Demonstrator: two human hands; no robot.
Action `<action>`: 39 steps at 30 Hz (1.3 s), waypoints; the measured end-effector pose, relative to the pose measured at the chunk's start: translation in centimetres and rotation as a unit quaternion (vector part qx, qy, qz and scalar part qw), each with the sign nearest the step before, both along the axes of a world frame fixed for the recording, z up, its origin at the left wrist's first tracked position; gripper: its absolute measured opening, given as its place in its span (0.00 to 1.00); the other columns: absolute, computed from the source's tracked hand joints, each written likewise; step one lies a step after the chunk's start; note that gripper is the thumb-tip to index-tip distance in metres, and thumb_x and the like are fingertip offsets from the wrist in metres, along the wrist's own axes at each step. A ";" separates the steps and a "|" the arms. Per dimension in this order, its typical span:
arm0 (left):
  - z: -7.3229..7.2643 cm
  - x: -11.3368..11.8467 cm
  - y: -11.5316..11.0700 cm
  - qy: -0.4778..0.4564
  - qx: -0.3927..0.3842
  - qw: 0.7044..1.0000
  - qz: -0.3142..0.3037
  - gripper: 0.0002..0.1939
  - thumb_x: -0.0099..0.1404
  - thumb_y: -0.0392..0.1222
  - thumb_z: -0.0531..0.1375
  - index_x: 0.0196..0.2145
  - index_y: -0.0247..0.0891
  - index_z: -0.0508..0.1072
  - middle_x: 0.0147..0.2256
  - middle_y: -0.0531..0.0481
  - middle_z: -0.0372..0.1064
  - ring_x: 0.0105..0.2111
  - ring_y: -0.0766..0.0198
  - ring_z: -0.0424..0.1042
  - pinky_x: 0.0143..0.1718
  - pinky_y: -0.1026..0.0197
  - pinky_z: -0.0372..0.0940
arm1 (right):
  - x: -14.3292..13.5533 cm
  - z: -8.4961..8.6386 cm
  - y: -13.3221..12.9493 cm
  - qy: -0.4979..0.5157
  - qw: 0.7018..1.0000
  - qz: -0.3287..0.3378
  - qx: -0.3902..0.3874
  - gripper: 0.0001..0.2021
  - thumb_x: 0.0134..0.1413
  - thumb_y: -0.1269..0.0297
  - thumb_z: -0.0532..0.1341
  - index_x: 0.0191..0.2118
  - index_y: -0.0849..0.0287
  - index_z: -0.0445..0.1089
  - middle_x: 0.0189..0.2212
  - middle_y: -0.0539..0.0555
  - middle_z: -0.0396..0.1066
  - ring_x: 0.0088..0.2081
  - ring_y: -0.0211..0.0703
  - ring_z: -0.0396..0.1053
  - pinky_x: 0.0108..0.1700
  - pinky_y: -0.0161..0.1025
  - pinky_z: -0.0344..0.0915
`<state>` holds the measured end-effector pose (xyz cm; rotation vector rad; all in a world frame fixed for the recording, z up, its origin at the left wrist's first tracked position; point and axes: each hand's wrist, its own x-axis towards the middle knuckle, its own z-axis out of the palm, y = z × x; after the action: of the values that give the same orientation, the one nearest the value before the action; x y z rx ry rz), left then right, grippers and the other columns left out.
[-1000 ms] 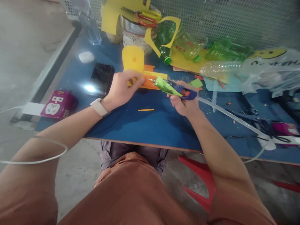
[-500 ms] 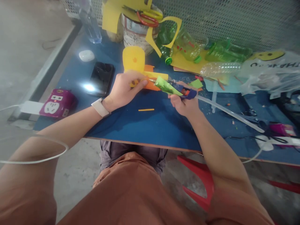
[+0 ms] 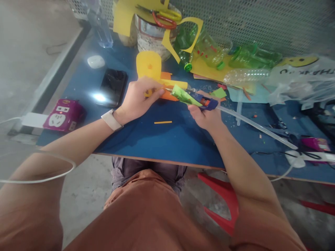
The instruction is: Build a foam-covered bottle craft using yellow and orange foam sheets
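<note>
My right hand (image 3: 205,113) is wrapped round a dark blue glue gun (image 3: 209,103) with a long clear glue stick (image 3: 256,127) out of its back. Green paper (image 3: 184,96) covers part of the gun's front, and the tip points left at my left fingers. My left hand (image 3: 142,97) pinches a yellow and orange paper piece with dark spots (image 3: 148,92). Just behind that hand stands a rounded yellow shape (image 3: 148,65), with orange paper (image 3: 170,96) and a yellow strip (image 3: 175,83) beside it. A thin orange strip (image 3: 163,122) lies nearer the table's front edge.
A black phone (image 3: 113,87), a white oval object (image 3: 96,62) and a purple socket block (image 3: 61,115) are at the left. Behind are a pot (image 3: 151,42) with scissors (image 3: 167,19) on top, green bottles (image 3: 210,48) and a plastic bag (image 3: 300,82). Cables lie at the right.
The glue gun and green paper have shifted very slightly left in my right hand's hold. My left hand is nearly unmoved.
</note>
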<state>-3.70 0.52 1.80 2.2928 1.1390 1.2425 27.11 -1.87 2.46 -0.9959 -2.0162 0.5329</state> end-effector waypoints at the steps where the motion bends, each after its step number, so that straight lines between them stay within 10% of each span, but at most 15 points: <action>1: 0.0 0.0 0.0 0.001 -0.003 1.000 0.000 0.25 0.84 0.69 0.60 0.45 0.50 0.86 0.40 0.44 0.84 0.44 0.49 0.82 0.51 0.44 0.79 | 0.0 0.0 0.0 0.000 1.000 -0.001 -0.001 0.33 0.68 0.20 0.63 0.35 0.48 0.65 0.24 0.49 0.65 0.26 0.47 0.62 0.33 0.49 0.62; 39: 0.0 -0.1 0.0 -0.009 -0.009 1.000 -0.005 0.23 0.84 0.66 0.62 0.43 0.46 0.84 0.40 0.44 0.83 0.45 0.51 0.83 0.51 0.47 0.78 | 0.0 -0.3 0.5 -0.014 0.999 -0.021 0.039 0.37 0.67 0.17 0.60 0.32 0.49 0.62 0.23 0.49 0.59 0.25 0.45 0.57 0.31 0.48 0.56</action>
<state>-3.84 0.57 1.85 2.2665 1.1278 1.2411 27.14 -1.35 2.19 -1.0000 -2.0212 0.4167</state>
